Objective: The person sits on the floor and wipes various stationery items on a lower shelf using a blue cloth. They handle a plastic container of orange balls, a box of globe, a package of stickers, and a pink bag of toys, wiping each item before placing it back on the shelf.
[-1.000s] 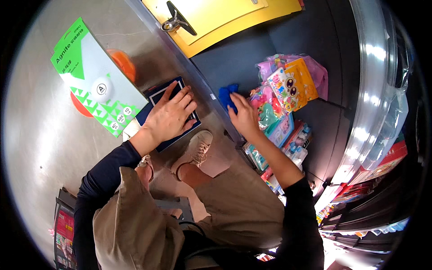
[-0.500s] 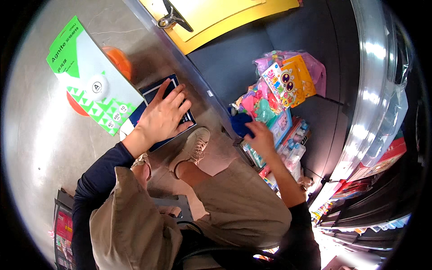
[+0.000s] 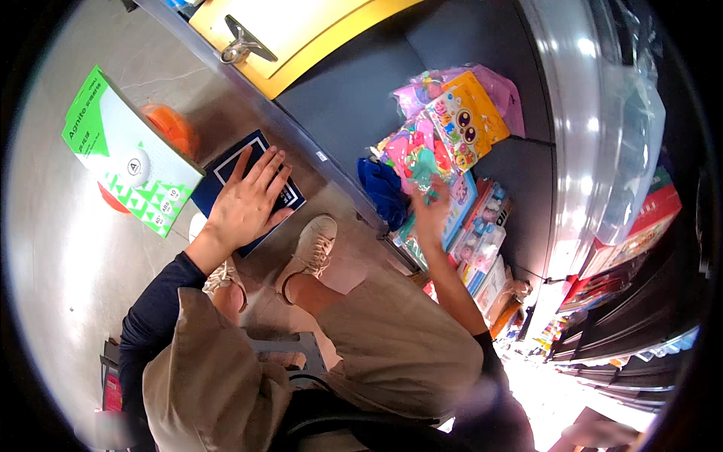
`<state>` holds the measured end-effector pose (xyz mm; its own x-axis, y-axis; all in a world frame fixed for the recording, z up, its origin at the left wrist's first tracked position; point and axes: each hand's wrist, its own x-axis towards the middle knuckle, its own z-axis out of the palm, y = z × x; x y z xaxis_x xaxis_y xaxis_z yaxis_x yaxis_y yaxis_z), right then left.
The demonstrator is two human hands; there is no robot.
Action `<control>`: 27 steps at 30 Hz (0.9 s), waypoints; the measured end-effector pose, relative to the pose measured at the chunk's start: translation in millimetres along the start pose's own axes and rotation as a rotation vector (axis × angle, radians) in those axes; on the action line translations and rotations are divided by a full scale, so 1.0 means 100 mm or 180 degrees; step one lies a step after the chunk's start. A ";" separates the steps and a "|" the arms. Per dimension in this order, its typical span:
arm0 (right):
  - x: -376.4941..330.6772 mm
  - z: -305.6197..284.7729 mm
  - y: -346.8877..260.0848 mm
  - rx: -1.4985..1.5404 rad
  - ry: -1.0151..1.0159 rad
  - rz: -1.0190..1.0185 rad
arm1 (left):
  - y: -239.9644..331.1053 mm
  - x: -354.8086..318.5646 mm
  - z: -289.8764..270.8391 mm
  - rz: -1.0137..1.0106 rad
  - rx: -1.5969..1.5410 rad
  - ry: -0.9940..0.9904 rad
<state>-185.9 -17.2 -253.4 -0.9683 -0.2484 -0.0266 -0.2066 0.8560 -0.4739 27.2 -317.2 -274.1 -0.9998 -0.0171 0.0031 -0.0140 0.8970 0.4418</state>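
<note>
The left hand (image 3: pixel 248 202) lies flat, fingers spread, on a dark blue book (image 3: pixel 245 192) on the floor. The right hand (image 3: pixel 431 215), blurred, reaches among colourful toy packets (image 3: pixel 452 128) on the low shelf; its grip cannot be told.

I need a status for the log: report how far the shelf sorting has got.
Done: a blue cloth lies on the shelf. In hand: the right hand is at the toy packs; the left hand presses flat on a dark book. Left: the packs are a loose heap.

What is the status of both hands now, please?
Left hand flat, open, on dark blue booklet. Right hand blurred, at colourful toy packs. Blue cloth beside it.
</note>
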 end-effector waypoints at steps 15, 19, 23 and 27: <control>0.98 -0.41 0.73 0.3010 0.0367 0.2044 | 0.51 -0.27 -1.68 -0.0562 -0.2815 -0.1720; 0.81 -0.78 0.75 0.4439 0.0192 0.1445 | 0.76 -0.30 -2.32 -0.0339 -0.2503 -0.1030; 0.20 -1.09 -0.01 0.4588 0.0119 0.2072 | 1.27 -0.53 -2.76 -0.0375 -0.2055 -0.0589; -0.35 -1.61 -0.31 0.4691 -0.1395 0.1747 | 1.69 -0.66 -2.49 0.0056 -0.0963 0.0477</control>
<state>-168.1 38.4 -95.8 -0.7113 -0.4002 -0.5779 0.6841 -0.2052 -0.6999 93.3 -274.5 24.1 -0.9870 -0.0876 0.1351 0.0295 0.7264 0.6866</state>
